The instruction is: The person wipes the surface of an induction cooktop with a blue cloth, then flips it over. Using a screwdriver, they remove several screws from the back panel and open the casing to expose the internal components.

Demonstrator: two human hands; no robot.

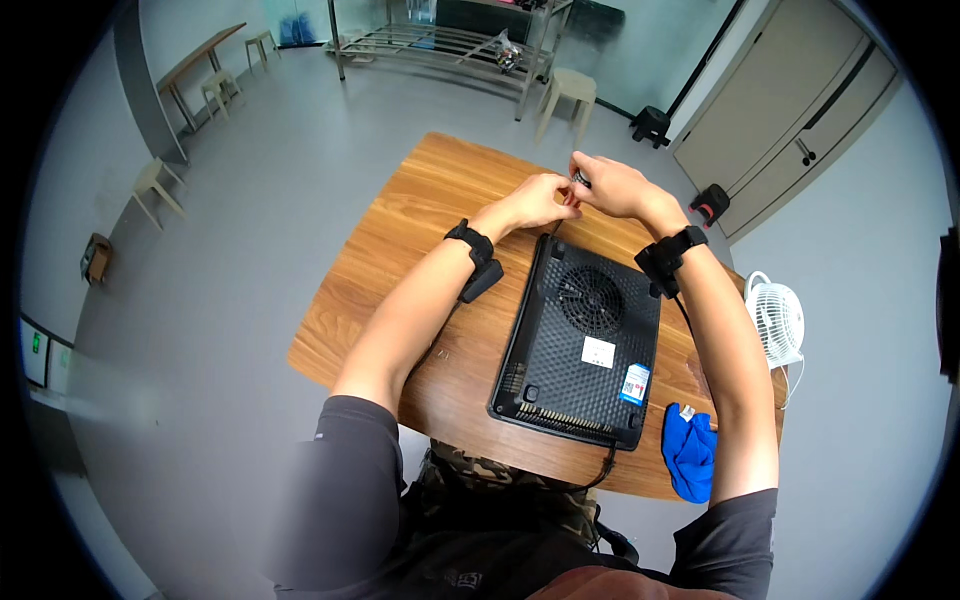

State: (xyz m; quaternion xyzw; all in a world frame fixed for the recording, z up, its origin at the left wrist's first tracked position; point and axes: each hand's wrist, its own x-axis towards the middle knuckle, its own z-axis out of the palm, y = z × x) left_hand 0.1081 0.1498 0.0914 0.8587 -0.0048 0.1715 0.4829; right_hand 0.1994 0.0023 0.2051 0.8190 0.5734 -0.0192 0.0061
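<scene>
Beyond the far edge of a black induction cooker (pixel 560 360), my two hands meet over the table. The cooker lies bottom up, its round fan grille, slotted vents, feet and labels showing. My left hand (pixel 541 201) is closed in a pinch, thumb and fingers together. Close against it, my right hand (pixel 615 188) curls round a small dark and silver piece (pixel 582 179), mostly hidden by the fingers. What the left fingertips pinch is too small to make out. A thin dark line runs below the hands toward the cooker.
The wooden table (pixel 370 270) has rounded corners. On its right are a blue cloth (pixel 688 455) and a small white fan (pixel 775 318). A black cord (pixel 606 470) leaves the cooker's near edge. Beyond stand a metal rack (pixel 430 45) and a plastic stool (pixel 570 92).
</scene>
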